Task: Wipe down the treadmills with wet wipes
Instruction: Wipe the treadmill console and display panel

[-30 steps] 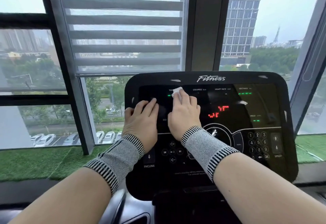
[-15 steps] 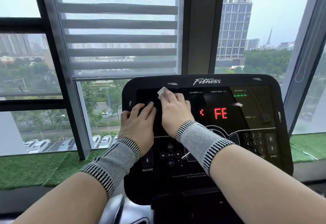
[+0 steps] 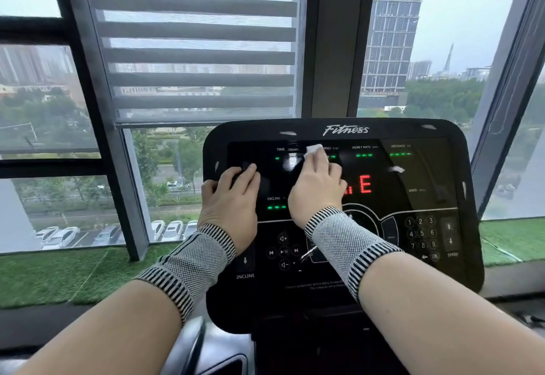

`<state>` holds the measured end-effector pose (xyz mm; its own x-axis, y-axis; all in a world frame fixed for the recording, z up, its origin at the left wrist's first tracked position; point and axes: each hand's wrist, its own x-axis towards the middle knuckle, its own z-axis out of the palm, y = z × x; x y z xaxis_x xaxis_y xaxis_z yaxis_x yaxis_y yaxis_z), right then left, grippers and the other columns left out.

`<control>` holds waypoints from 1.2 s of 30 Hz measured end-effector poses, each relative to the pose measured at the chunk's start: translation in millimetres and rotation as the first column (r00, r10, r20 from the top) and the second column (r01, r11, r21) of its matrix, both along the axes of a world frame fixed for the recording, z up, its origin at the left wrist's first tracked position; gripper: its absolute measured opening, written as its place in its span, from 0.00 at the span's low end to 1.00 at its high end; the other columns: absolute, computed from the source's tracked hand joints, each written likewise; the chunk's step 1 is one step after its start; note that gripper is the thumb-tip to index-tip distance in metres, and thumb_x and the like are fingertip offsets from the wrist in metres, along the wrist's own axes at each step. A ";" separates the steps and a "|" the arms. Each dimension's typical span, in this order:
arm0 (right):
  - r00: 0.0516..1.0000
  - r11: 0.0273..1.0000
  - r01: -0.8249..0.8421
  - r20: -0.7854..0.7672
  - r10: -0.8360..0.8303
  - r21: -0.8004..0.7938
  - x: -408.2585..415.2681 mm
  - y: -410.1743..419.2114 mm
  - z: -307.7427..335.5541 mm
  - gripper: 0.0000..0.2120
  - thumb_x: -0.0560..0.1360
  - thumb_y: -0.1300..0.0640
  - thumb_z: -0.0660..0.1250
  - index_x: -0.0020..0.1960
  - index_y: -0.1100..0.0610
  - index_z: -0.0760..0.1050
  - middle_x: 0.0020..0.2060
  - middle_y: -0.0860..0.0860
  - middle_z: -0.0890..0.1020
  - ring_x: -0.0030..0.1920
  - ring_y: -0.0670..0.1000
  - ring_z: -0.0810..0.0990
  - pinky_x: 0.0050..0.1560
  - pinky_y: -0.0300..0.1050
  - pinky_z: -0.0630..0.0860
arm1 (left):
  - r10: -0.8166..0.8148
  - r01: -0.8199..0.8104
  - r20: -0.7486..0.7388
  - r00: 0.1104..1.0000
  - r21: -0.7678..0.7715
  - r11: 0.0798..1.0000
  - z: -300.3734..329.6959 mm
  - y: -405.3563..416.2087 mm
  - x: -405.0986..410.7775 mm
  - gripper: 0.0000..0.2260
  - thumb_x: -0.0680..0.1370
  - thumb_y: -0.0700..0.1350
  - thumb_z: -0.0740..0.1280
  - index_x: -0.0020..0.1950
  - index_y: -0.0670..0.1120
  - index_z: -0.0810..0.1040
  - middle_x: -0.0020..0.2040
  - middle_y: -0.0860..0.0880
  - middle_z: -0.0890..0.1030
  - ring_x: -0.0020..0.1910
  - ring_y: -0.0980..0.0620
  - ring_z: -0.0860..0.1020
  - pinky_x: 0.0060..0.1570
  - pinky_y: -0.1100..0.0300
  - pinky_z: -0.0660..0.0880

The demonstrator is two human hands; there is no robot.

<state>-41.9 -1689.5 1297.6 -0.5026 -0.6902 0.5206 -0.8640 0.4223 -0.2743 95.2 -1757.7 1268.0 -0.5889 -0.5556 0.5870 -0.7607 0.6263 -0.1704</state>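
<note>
The black treadmill console (image 3: 392,130) marked "Fitness" stands straight ahead, its display lit with green dashes and a red "E". My right hand (image 3: 317,191) lies flat on the upper display and presses a white wet wipe (image 3: 314,149) against it; only the wipe's top corner shows beyond my fingertips, between the TIME and CALORIES labels. My left hand (image 3: 233,200) rests on the console's left side, fingers lying flat on the panel and the thumb at the left edge. Both wrists wear grey striped bands.
A silver handlebar (image 3: 188,342) curves below the console at the bottom. Behind the console is a large window with a dark frame (image 3: 333,38) and a striped blind (image 3: 194,50). A ledge of green artificial turf (image 3: 59,274) runs along the window's foot.
My right hand slid the wipe left along the top of the display, then back to the right. The left hand stayed on the console's left side. The red readout changed.
</note>
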 end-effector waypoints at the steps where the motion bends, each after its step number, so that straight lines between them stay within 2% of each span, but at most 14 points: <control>1: 0.994 0.996 -0.091 -0.061 0.092 0.026 4.7 -1.7 -1.0 0.35 0.74 0.58 0.62 0.76 0.58 0.51 0.76 0.51 0.47 0.69 0.58 0.57 0.66 0.54 0.61 | 0.002 -0.002 0.004 1.000 0.015 1.000 -0.8 0.0 -0.8 0.30 0.75 0.47 0.59 0.77 0.47 0.59 0.78 0.53 0.57 0.72 0.50 0.55 0.61 0.50 0.53; 3: 0.965 0.978 -0.195 -0.163 0.205 0.075 7.7 -2.1 -5.4 0.34 0.74 0.57 0.62 0.76 0.57 0.51 0.76 0.49 0.47 0.69 0.57 0.57 0.66 0.54 0.61 | 0.000 0.000 0.002 1.000 0.017 1.000 0.1 1.8 -0.5 0.30 0.75 0.47 0.61 0.77 0.47 0.59 0.78 0.53 0.57 0.73 0.49 0.55 0.62 0.50 0.53; 7: 0.997 0.998 0.060 0.054 -0.059 -0.019 -4.8 4.8 -11.6 0.34 0.74 0.59 0.61 0.76 0.57 0.51 0.76 0.50 0.48 0.69 0.57 0.57 0.67 0.54 0.61 | -0.002 0.001 0.024 1.000 0.043 0.999 3.6 4.3 1.3 0.30 0.75 0.46 0.61 0.77 0.48 0.57 0.78 0.54 0.55 0.74 0.49 0.53 0.64 0.50 0.53; 8: 0.998 0.999 0.043 0.036 -0.042 -0.027 -0.4 6.3 -13.7 0.34 0.74 0.59 0.62 0.76 0.57 0.51 0.76 0.50 0.47 0.69 0.57 0.57 0.67 0.54 0.61 | -0.006 0.005 0.017 1.000 0.050 0.999 4.6 5.4 0.8 0.30 0.76 0.46 0.60 0.77 0.48 0.57 0.78 0.54 0.54 0.74 0.49 0.52 0.64 0.50 0.53; 12: 0.893 0.934 -0.334 -0.275 0.356 0.125 17.4 9.8 -31.3 0.32 0.74 0.60 0.60 0.76 0.57 0.53 0.76 0.48 0.50 0.68 0.56 0.59 0.63 0.53 0.62 | -0.012 0.016 -0.053 0.999 0.070 0.997 5.1 7.3 -0.9 0.29 0.76 0.44 0.60 0.77 0.47 0.57 0.78 0.54 0.54 0.75 0.50 0.52 0.65 0.50 0.54; 14: 0.929 0.964 -0.245 -0.258 0.264 0.105 6.0 10.0 -32.3 0.31 0.74 0.60 0.59 0.75 0.56 0.56 0.75 0.48 0.52 0.68 0.56 0.60 0.64 0.54 0.62 | -0.022 0.027 -0.103 0.994 0.046 0.999 1.9 7.7 0.9 0.29 0.74 0.42 0.62 0.76 0.45 0.62 0.77 0.52 0.60 0.73 0.49 0.56 0.63 0.51 0.54; 16: 0.995 0.998 -0.055 -0.080 0.055 0.007 -1.5 12.8 -29.8 0.31 0.73 0.60 0.60 0.74 0.56 0.55 0.75 0.49 0.51 0.68 0.57 0.60 0.65 0.55 0.63 | -0.043 0.046 -0.129 0.991 0.020 0.999 -2.8 7.3 3.1 0.28 0.72 0.41 0.64 0.73 0.43 0.67 0.75 0.51 0.65 0.71 0.49 0.59 0.61 0.52 0.53; 17: 0.996 0.998 -0.055 -0.074 0.056 0.013 2.0 14.8 -30.6 0.32 0.73 0.60 0.60 0.75 0.56 0.53 0.75 0.50 0.50 0.68 0.57 0.59 0.65 0.56 0.63 | -0.045 0.048 -0.121 0.992 0.022 0.999 -4.9 7.1 3.5 0.27 0.73 0.41 0.63 0.73 0.43 0.67 0.75 0.51 0.65 0.71 0.49 0.59 0.61 0.52 0.53; 20: 0.883 0.924 -0.340 -0.278 0.377 0.172 17.7 19.3 -50.0 0.34 0.73 0.60 0.61 0.76 0.57 0.53 0.75 0.50 0.50 0.68 0.57 0.60 0.64 0.55 0.64 | -0.049 0.053 -0.089 0.995 0.046 0.998 -8.0 8.7 1.9 0.27 0.74 0.42 0.61 0.75 0.44 0.64 0.76 0.51 0.61 0.73 0.48 0.57 0.63 0.50 0.55; 21: 0.858 0.911 -0.361 -0.313 0.408 0.197 17.9 22.9 -53.7 0.33 0.73 0.59 0.61 0.76 0.58 0.54 0.76 0.50 0.51 0.68 0.56 0.60 0.64 0.55 0.63 | -0.052 0.056 -0.086 0.995 0.039 0.998 -9.1 10.0 1.3 0.28 0.74 0.42 0.61 0.74 0.44 0.64 0.76 0.51 0.62 0.73 0.48 0.58 0.63 0.49 0.56; 25: 0.994 0.996 -0.086 -0.071 0.088 0.030 0.4 27.0 -48.1 0.31 0.74 0.59 0.60 0.75 0.56 0.54 0.75 0.49 0.50 0.68 0.56 0.59 0.65 0.54 0.63 | -0.067 0.068 -0.073 0.995 0.012 0.998 -16.4 11.0 0.4 0.27 0.70 0.42 0.65 0.69 0.42 0.71 0.73 0.49 0.68 0.70 0.46 0.63 0.60 0.45 0.63; 28: 0.925 0.947 -0.280 -0.219 0.310 0.157 14.4 28.7 -52.7 0.34 0.73 0.59 0.61 0.76 0.57 0.52 0.75 0.49 0.50 0.68 0.57 0.59 0.64 0.55 0.63 | -0.082 0.081 -0.105 0.991 -0.018 0.997 -17.6 8.9 -3.4 0.25 0.69 0.44 0.60 0.67 0.41 0.74 0.70 0.47 0.71 0.67 0.46 0.64 0.57 0.45 0.65; 31: 0.855 0.888 -0.397 -0.259 0.450 0.232 24.9 24.1 -47.8 0.35 0.75 0.58 0.60 0.77 0.56 0.49 0.76 0.46 0.49 0.69 0.55 0.58 0.64 0.54 0.62 | -0.063 0.060 -0.174 0.983 -0.023 0.998 -14.1 8.7 -6.4 0.24 0.72 0.43 0.56 0.68 0.41 0.72 0.72 0.47 0.70 0.67 0.48 0.62 0.56 0.50 0.57; 36: 0.960 0.983 -0.143 -0.225 0.166 0.113 19.2 10.8 -28.4 0.31 0.75 0.59 0.58 0.76 0.60 0.51 0.75 0.51 0.49 0.68 0.56 0.59 0.64 0.54 0.61 | 0.013 -0.009 -0.171 0.985 0.025 1.000 -11.2 9.5 0.2 0.29 0.71 0.40 0.66 0.72 0.41 0.67 0.75 0.48 0.63 0.69 0.49 0.55 0.58 0.51 0.53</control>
<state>-22.7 -1678.7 1269.2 -0.2592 -0.8016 0.5387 -0.9558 0.2931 -0.0239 95.4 -1748.2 1256.8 -0.4749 -0.5762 0.6651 -0.7840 0.6203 -0.0224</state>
